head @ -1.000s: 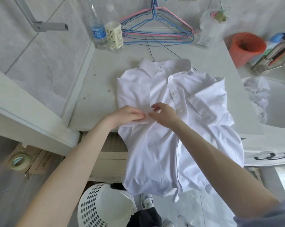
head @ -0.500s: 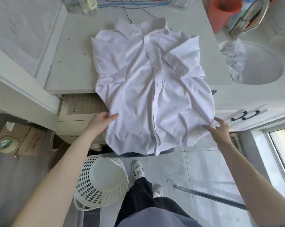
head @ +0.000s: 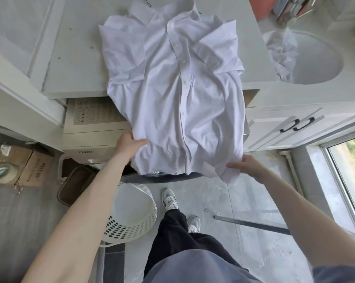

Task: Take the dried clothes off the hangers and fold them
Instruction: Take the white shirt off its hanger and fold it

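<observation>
Your left hand (head: 129, 148) and right hand (head: 248, 165), only reaching a moment ago, now pinch the near hem corners of the white buttoned cotton shirt (head: 172, 88), which is draped over the pale countertop's (head: 74, 64) near edge. It looks ready for you to fold upward.

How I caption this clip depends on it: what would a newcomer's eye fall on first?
A white button-up shirt lies front-up on the counter, its lower half reaching past the edge. The left hand and the right hand each grip a bottom corner of its hem. Below, a white perforated laundry basket sits on the floor.
</observation>
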